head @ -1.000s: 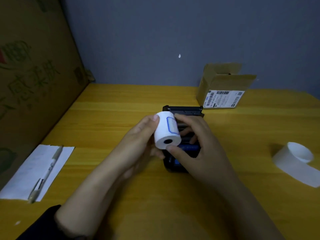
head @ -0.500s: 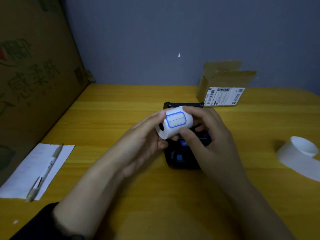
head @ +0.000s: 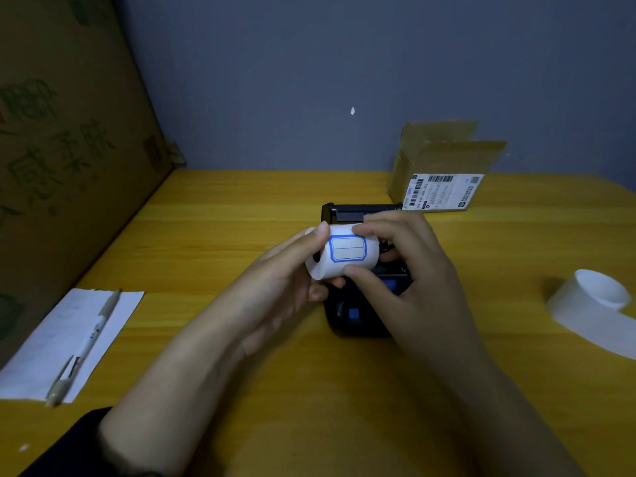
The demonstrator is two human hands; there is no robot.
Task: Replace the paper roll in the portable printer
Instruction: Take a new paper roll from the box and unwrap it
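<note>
A white paper roll (head: 344, 253) with a blue-framed label facing me is held sideways between both hands, just above the black portable printer (head: 358, 318). My left hand (head: 289, 270) grips the roll's left end, thumb on top. My right hand (head: 409, 270) pinches its right part with thumb below and fingers above. The printer lies on the yellow table with its lid (head: 358, 211) open at the far side; its paper bay is mostly hidden by the roll and my right hand.
A loose curl of white paper (head: 599, 304) lies at the right. An open cardboard box (head: 444, 173) with a shipping label stands behind the printer. A pen (head: 86, 342) rests on a white sheet (head: 44, 349) at the left. A big cardboard panel (head: 69, 149) walls the left side.
The roll was turned from end-on toward me to lying sideways with its blue label up. Both hands shifted slightly away from me over the printer.
</note>
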